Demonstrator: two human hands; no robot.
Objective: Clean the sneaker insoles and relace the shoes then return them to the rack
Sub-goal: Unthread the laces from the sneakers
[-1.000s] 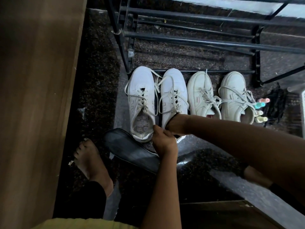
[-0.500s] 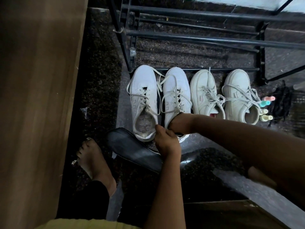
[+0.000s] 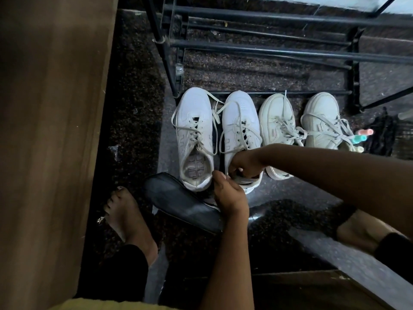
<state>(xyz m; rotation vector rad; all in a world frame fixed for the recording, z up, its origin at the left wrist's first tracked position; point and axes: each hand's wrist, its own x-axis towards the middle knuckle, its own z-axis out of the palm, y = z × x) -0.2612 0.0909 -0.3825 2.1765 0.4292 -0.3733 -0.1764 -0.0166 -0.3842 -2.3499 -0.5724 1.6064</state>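
Two pairs of sneakers stand in a row on the floor in front of the black metal rack [image 3: 268, 52]. The leftmost white sneaker [image 3: 194, 121] is open with its patterned footbed showing. Beside it is the second white sneaker [image 3: 240, 117], laces loose. My right hand [image 3: 244, 163] reaches into its opening and grips a grey insole [image 3: 242, 180] that sticks up at the heel. My left hand [image 3: 229, 194] holds that sneaker's heel, thumb up. A dark insole [image 3: 183, 202] lies flat on the floor just left of my left hand. The cream pair [image 3: 276, 117] [image 3: 321, 117] stands to the right.
A wooden panel [image 3: 44, 130] walls off the left side. My bare left foot [image 3: 125, 215] rests beside the dark insole and my right foot [image 3: 357, 233] is at lower right. Pastel-coloured small items [image 3: 363, 135] and a black bundle [image 3: 382, 135] lie right of the cream pair.
My right hand has drawn back out of the second white sneaker, and the grey insole's end now shows at the heel. My left hand stays at the heel.
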